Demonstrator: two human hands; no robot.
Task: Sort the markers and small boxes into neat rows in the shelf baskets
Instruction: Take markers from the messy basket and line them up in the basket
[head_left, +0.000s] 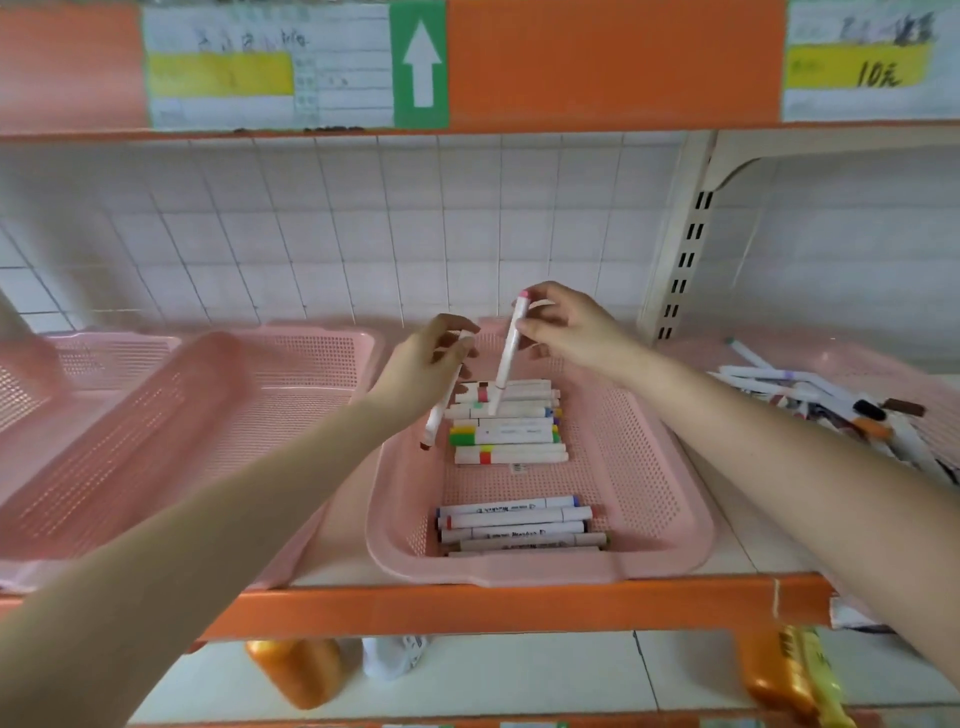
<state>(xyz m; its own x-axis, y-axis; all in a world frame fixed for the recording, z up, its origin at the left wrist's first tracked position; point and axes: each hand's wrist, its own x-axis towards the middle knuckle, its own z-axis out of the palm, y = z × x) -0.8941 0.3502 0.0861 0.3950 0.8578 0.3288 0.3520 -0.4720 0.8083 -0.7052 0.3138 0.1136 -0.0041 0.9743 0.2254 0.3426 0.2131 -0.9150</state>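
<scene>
A pink perforated basket (639, 457) sits in the middle of the shelf. Inside it, a stack of white markers with coloured bands (506, 423) lies at the back, and a second row of white markers (519, 525) lies at the front. My left hand (428, 366) grips a white marker (439, 415) that hangs slanted over the basket's left side. My right hand (566, 325) pinches a pink-capped white marker (511, 353) near its top, holding it almost upright with its lower end on the back stack.
An upturned pink basket (156, 415) leans over another pink basket (322, 353) on the left. At the right, a pink basket (883, 364) holds a loose heap of markers (831, 400). The orange shelf edge (519, 605) runs along the front; bottles stand below.
</scene>
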